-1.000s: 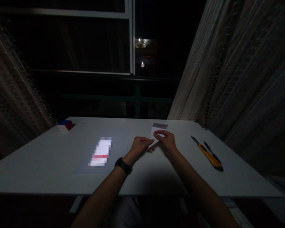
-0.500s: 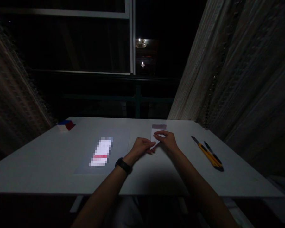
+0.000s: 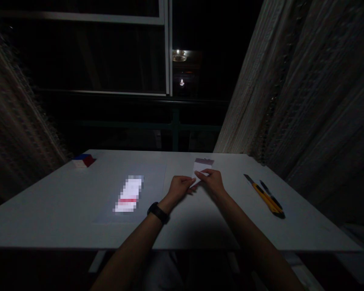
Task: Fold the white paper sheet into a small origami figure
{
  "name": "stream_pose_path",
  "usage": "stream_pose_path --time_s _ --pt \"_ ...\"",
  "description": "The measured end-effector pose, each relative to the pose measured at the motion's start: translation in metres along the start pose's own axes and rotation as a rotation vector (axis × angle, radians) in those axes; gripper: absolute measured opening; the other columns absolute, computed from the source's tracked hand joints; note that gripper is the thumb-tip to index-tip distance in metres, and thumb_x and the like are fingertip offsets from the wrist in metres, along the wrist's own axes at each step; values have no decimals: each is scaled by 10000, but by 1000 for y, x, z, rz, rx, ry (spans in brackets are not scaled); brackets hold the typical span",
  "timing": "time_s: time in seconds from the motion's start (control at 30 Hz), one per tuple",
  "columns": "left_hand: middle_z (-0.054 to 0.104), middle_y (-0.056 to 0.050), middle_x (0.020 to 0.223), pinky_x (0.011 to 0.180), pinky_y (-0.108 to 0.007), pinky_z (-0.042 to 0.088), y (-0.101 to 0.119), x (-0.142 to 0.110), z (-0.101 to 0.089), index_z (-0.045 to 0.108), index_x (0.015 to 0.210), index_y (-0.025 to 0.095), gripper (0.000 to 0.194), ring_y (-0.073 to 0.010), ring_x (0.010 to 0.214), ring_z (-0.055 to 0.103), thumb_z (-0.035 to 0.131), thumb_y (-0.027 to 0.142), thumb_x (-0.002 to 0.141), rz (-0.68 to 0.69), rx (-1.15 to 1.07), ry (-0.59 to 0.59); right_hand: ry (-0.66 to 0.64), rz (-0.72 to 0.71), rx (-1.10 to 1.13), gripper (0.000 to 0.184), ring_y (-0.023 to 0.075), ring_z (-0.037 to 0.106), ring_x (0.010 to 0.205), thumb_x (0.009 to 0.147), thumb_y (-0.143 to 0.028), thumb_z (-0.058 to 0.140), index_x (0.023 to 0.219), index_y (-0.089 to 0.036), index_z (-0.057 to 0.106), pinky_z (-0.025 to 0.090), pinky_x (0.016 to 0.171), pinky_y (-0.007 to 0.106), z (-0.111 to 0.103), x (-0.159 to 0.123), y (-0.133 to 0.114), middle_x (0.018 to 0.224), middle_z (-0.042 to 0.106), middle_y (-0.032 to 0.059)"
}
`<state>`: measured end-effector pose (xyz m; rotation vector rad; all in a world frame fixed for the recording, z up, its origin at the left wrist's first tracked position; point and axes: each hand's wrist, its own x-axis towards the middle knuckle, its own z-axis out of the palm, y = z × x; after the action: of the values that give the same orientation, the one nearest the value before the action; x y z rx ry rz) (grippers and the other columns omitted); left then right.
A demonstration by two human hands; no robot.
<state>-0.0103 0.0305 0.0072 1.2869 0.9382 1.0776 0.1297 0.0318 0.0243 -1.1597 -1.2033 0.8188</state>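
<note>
Both hands hold a small piece of white paper point(image 3: 202, 165) just above the middle right of the table. Its far end shows a greyish strip that looks folded or shaded. My left hand point(image 3: 180, 188), with a dark watch on the wrist, pinches the near left edge between thumb and fingers. My right hand point(image 3: 211, 180) is closed on the right side, its thumb on top of the paper close to the left thumb. The paper's near part is hidden behind the fingers.
A lit, pixelated phone-like screen point(image 3: 130, 194) lies on a large pale sheet point(image 3: 156, 178) at left. A red, white and blue block point(image 3: 83, 161) stands at the back left. A yellow utility knife point(image 3: 265, 197) and a dark pen point(image 3: 270, 193) lie at right. Curtains point(image 3: 245, 97) hang beyond the table.
My right hand has shifted slightly, its thumb and fingers coming down onto the paper nearer the left thumb. The paper has tilted a little; my left hand has moved slightly left.
</note>
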Motion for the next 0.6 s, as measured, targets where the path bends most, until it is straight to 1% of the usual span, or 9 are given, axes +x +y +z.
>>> stream_pose_path --time_s 0.07,0.13,0.2,0.27,0.47,0.6 --pt "671 -107 667 466 -230 482 -2 1 1 670 786 70 331 -155 555 624 658 381 676 36 22 26 30 -10 -13 358 148 544 417 526 -453 733 618 -114 663 388 423 244 0 1 2 491 608 28" --pt "678 -95 683 480 -232 482 -4 1 1 667 892 75 356 -152 564 621 669 352 669 91 59 63 48 -14 4 363 155 559 440 530 -456 729 634 -114 668 406 443 250 0 2 4 515 623 36" --pt "689 -77 726 522 -241 491 -5 -1 3 643 1004 98 423 -148 586 621 688 327 651 160 105 122 70 -12 50 363 157 568 461 527 -450 733 651 -116 670 422 465 256 1 3 6 540 634 39" --pt "697 -64 788 582 -256 499 -4 -4 4 623 1064 127 456 -151 630 626 683 324 657 232 146 175 105 3 131 360 153 571 477 525 -436 740 682 -120 669 433 480 258 2 3 7 568 642 36" --pt "681 -66 960 746 -301 486 2 -16 9 635 1059 186 334 -186 837 625 580 329 762 428 270 238 176 36 354 333 121 561 489 522 -372 761 725 -131 656 451 499 245 10 -3 4 610 638 15" --pt "671 -56 978 784 -294 470 3 -18 12 627 1071 202 306 -172 874 613 548 303 793 530 344 265 220 59 452 337 125 583 522 515 -345 770 744 -131 645 477 537 253 14 -8 -1 636 646 20"
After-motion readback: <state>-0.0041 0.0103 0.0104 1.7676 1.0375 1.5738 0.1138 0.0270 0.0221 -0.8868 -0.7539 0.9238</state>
